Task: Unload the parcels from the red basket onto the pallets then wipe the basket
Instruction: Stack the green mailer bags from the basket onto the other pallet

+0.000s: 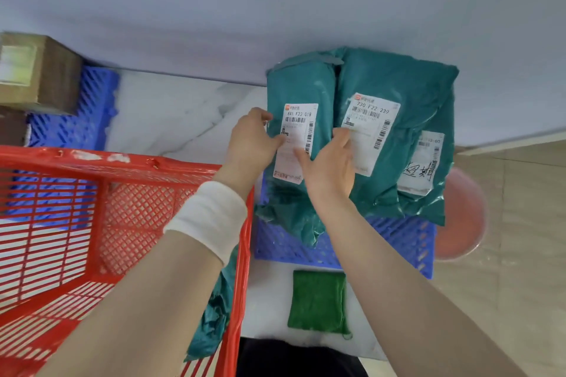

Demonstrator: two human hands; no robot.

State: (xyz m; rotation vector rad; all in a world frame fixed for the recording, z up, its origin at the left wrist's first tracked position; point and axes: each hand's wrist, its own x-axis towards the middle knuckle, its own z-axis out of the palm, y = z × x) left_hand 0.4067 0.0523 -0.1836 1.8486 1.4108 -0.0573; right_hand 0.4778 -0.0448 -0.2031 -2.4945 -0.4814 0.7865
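Observation:
Several teal plastic parcels with white labels lie on a blue pallet (398, 239) at the right. My left hand (251, 141) grips the left edge of the leftmost teal parcel (298, 86). My right hand (329, 168) holds that parcel's right side, fingers spread over its label, next to a second teal parcel (395, 82). The red basket (122, 168) stands at the lower left. One more teal parcel (214, 312) lies in it against its right wall, partly hidden by my left forearm. A folded green cloth (318, 300) lies on the floor below the pallet.
A second blue pallet (88, 107) at the left carries a brown cardboard box (39, 73). A pink round object (459, 217) sits partly behind the right parcels. Pale wall behind, white marble floor between the pallets.

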